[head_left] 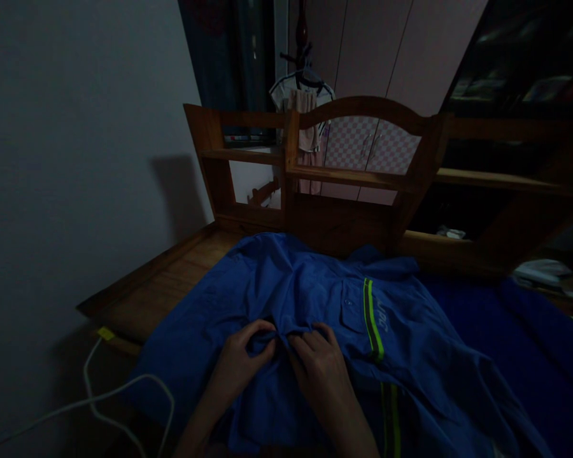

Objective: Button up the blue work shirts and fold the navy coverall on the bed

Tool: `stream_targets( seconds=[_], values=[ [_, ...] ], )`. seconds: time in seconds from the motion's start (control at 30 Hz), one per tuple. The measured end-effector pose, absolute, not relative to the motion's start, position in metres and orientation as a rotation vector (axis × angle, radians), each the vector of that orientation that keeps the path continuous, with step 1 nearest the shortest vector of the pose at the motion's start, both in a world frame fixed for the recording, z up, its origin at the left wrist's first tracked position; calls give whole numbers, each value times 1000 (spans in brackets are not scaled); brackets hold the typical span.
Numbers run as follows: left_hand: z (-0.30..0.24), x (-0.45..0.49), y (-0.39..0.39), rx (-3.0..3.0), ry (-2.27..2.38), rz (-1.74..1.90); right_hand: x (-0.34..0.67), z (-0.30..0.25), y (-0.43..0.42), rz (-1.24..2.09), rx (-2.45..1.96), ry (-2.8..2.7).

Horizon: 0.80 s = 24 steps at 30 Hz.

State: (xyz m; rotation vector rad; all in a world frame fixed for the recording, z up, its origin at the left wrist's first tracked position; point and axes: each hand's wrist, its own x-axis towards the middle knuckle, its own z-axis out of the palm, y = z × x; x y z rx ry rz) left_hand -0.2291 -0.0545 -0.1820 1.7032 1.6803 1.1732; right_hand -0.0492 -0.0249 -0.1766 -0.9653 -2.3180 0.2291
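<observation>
A blue work jacket (305,286) with yellow-green reflective stripes lies spread in front of me, with a flapped chest pocket and pale lettering on its right part. Near its middle, my left hand (241,356) pinches the cloth between thumb and fingers. Close beside it, my right hand (318,359) has its fingers curled on the same gathered fold. The fingertips almost meet, and the cloth is drawn up into creases around them. Whether a button or other fastener sits between them is too dark to tell.
Behind the jacket stands a wooden headboard (344,216) with open shelves. A white cable (124,385) loops at the lower left, near the wall (86,159). Dark blue bedding (482,331) lies to the right. Clothes (305,114) hang on a stand beyond the headboard.
</observation>
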Motion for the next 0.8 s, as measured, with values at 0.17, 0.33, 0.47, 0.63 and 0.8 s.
stream_targets(
  seconds=[0.17, 0.33, 0.47, 0.63, 0.8],
  values=[
    [-185, -228, -53, 1724, 1745, 1207, -49, -176, -27, 196, -929, -2323],
    [-192, -224, -53, 1830, 1779, 1213, -52, -178, -28, 158, -900, -2367],
    [-191, -221, -55, 1901, 1760, 1192, -53, -181, -28, 159, -912, -2374],
    [-184, -225, -58, 1887, 1693, 1144, -51, -180, -26, 191, -918, -2361],
    [-182, -228, -58, 1870, 1651, 1131, -50, -177, -27, 222, -939, -2343]
  ],
)
